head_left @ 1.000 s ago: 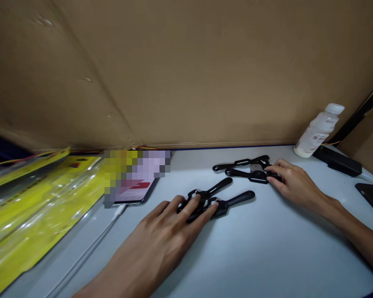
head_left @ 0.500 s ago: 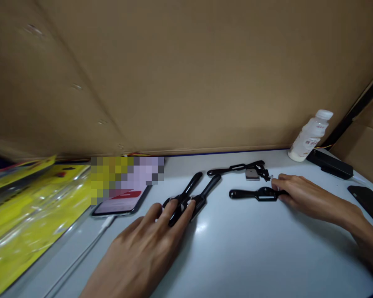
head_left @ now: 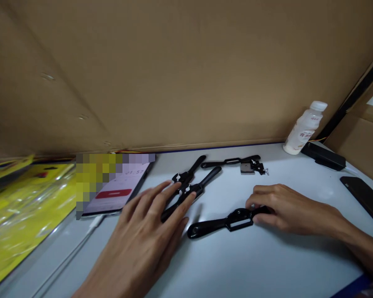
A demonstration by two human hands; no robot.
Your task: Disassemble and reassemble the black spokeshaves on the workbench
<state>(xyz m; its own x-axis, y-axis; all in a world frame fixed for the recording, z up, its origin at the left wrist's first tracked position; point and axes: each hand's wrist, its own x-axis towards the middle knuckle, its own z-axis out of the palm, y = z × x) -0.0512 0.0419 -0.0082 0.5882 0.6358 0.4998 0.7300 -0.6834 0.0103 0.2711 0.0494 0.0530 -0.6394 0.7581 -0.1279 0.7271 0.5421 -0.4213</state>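
My right hand (head_left: 282,209) pinches the right handle of a black spokeshave body (head_left: 238,219), whose middle slot is bare of a blade. My left hand (head_left: 152,223) has its fingers stretched over two black spokeshaves with silver thumbscrews. The fingertips lie over or against the nearer spokeshave (head_left: 207,180); part of it is hidden beneath them. Just behind it lies the farther spokeshave (head_left: 195,165). Toward the back of the table rests another black spokeshave frame (head_left: 213,164). In front of that frame are a grey blade (head_left: 246,168) and a small black clamp piece with silver screws (head_left: 258,168).
A phone (head_left: 112,203) on a white cable (head_left: 71,251) is at left, next to yellow packaging (head_left: 21,231). A white bottle (head_left: 303,132), a black device (head_left: 325,156) and a dark flat phone-like object (head_left: 363,203) stand or lie at right. Cardboard (head_left: 186,74) walls the back.
My right hand has brought the spokeshave body nearer and to the left. My left hand has slid slightly back, uncovering more of the two spokeshaves. The view has shifted a little.
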